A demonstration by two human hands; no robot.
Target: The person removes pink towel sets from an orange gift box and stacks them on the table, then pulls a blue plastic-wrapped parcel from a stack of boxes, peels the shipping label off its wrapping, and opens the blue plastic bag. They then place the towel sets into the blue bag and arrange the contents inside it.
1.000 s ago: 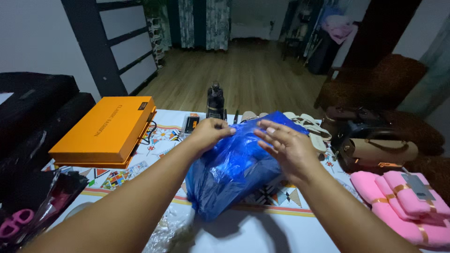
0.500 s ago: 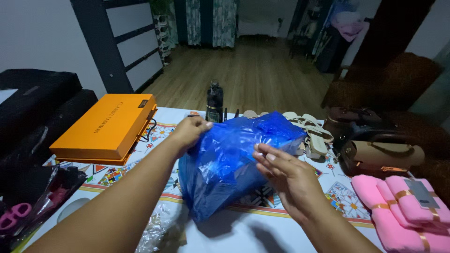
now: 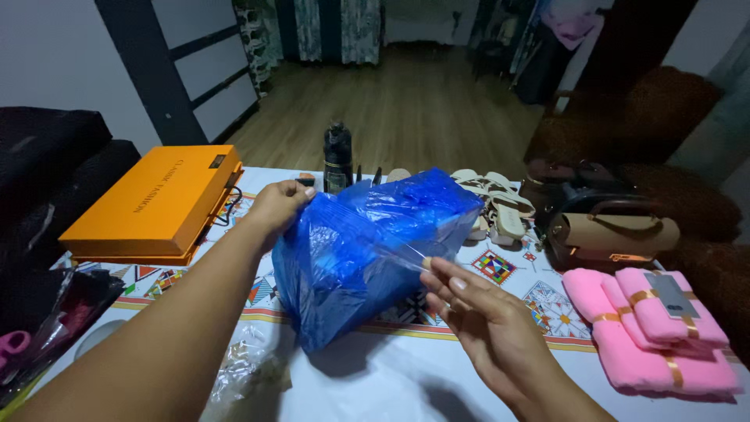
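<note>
Right hand point(image 3: 484, 316) nearest, palm up, fingers spread loose, fingertips point(image 3: 437, 270) just touching the lower edge of the blue bag point(image 3: 367, 246). Bag sits mid-table point(image 3: 391, 383) on the patterned cloth, bulging, something boxy inside. Left hand point(image 3: 280, 205) pinches the bag's top left corner. Pink towels point(image 3: 648, 328) right, orange box point(image 3: 152, 203) left. Behind the bag: dark bottle point(image 3: 337, 156), sandals point(image 3: 500, 205), handbag point(image 3: 605, 230).

wood floor point(image 3: 406, 109) | brown armchair point(image 3: 625, 117) | curtains point(image 3: 336, 27) | dim light
</note>
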